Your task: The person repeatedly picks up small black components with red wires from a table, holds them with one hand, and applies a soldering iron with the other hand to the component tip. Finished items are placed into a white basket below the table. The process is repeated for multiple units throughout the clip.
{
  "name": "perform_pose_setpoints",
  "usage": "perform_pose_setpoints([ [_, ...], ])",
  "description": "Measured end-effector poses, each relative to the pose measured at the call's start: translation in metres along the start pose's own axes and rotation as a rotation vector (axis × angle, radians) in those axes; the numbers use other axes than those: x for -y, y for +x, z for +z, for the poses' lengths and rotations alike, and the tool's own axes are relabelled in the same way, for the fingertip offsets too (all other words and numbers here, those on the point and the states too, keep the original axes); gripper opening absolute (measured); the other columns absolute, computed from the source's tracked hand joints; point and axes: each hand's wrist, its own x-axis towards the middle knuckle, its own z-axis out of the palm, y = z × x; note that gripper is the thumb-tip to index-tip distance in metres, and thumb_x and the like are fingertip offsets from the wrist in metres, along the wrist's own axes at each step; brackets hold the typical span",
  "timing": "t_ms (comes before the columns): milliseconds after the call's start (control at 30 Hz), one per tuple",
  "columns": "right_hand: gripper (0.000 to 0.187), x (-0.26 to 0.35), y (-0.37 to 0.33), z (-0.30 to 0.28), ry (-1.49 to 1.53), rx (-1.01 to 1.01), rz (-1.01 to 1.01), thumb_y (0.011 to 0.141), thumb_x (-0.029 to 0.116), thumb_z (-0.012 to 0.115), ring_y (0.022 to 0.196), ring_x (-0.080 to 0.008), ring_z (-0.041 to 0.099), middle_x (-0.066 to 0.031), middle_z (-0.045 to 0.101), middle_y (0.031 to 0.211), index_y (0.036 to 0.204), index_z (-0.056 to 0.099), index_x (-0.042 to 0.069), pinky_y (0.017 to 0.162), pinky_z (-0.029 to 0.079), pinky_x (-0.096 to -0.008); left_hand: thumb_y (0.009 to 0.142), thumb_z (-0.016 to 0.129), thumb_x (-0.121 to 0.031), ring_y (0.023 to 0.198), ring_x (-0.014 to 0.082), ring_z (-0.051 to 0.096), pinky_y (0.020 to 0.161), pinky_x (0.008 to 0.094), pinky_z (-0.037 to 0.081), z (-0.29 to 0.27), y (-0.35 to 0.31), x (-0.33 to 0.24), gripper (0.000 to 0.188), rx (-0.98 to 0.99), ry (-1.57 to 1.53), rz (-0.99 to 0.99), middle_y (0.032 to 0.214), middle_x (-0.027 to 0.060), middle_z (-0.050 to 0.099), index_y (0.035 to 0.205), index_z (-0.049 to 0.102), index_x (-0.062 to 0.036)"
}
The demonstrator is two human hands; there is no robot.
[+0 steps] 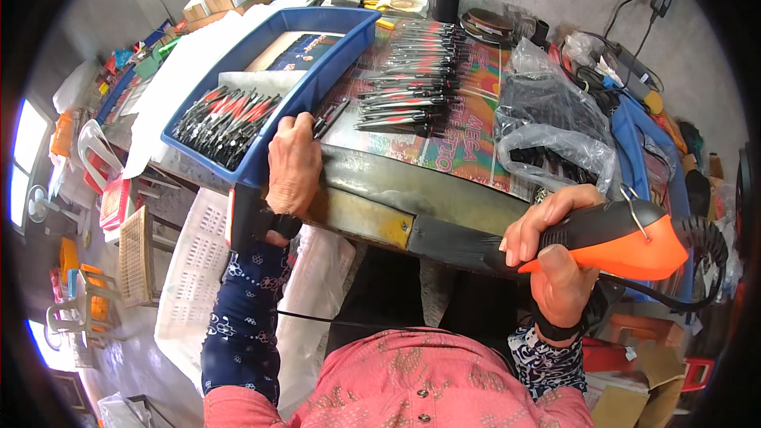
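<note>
Work looks partway. Pens (408, 91) laid in rough column on bench (372, 178) at 12 o'clock; more pens loose in blue tray (329, 67) toward 10 o'clock; clear bag (559, 141) of dark pieces at 2 o'clock. Which batch is done, cannot tell. Right grip (556, 271), 4 o'clock, clamped round orange-and-black tool (634, 244), apart from pens. Left grip (293, 162), 10 o'clock, curled beside tray; clamped on anything, cannot tell.
</note>
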Motion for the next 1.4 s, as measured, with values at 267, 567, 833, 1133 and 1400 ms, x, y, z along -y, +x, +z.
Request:
perform_pose_setpoints([
  [267,0.043,-0.005,-0.002,-0.011,0.008,-0.042,0.039,0.077,0.026,0.070,0.056,-0.0158,0.052,-0.0064,0.047,0.069,0.095,0.039,0.004,0.058,0.046,-0.0300,0.083,0.048,-0.003,0.077,0.0408,0.061,0.065,0.0479,0.050,0.019,0.025,-0.004,0.005,0.182,0.234,-0.052,0.079,0.0214,0.058,0.085,0.052,-0.0013],
  [567,0.041,-0.008,-0.001,-0.015,0.074,-0.021,0.043,0.077,0.022,0.071,0.056,-0.0167,0.052,-0.0067,0.047,0.069,0.094,0.038,0.004,0.057,0.046,-0.0304,0.082,0.050,-0.004,0.080,0.0381,0.063,0.067,0.0443,0.052,0.068,0.075,-0.004,0.007,0.144,0.317,-0.127,0.083,0.0189,0.062,0.083,0.057,-0.0026],
  [833,0.045,-0.006,-0.003,-0.016,0.076,-0.047,0.050,0.076,0.026,0.073,0.055,-0.0163,0.052,-0.0062,0.048,0.067,0.094,0.039,0.004,0.057,0.047,-0.0299,0.072,0.064,-0.009,0.070,0.0363,0.061,0.062,0.0400,0.047,0.047,0.065,-0.007,0.023,0.064,-0.079,-0.071,0.072,0.0218,0.061,0.091,0.061,0.0021],
  [1133,0.046,-0.004,0.001,-0.013,-0.001,0.032,-0.032,0.079,0.036,0.069,0.056,-0.0164,0.052,-0.0054,0.049,0.068,0.097,0.038,0.006,0.058,0.046,-0.0317,0.093,0.049,-0.015,0.059,0.0042,0.050,0.046,0.0158,0.034,-0.053,-0.044,-0.087,0.028,0.612,-1.158,-0.584,0.086,0.0052,0.061,0.110,0.056,0.0067],
  [1400,0.057,0.000,-0.001,-0.006,-0.009,0.114,-0.007,0.076,0.050,0.069,0.056,-0.0174,0.054,-0.0048,0.052,0.068,0.099,0.039,0.007,0.060,0.047,-0.0330,0.092,0.051,-0.011,0.060,0.0080,0.057,0.045,0.0164,0.039,-0.050,-0.108,-0.136,0.016,0.810,-1.494,-0.839,0.082,0.0095,0.064,0.103,0.051,0.0008],
])
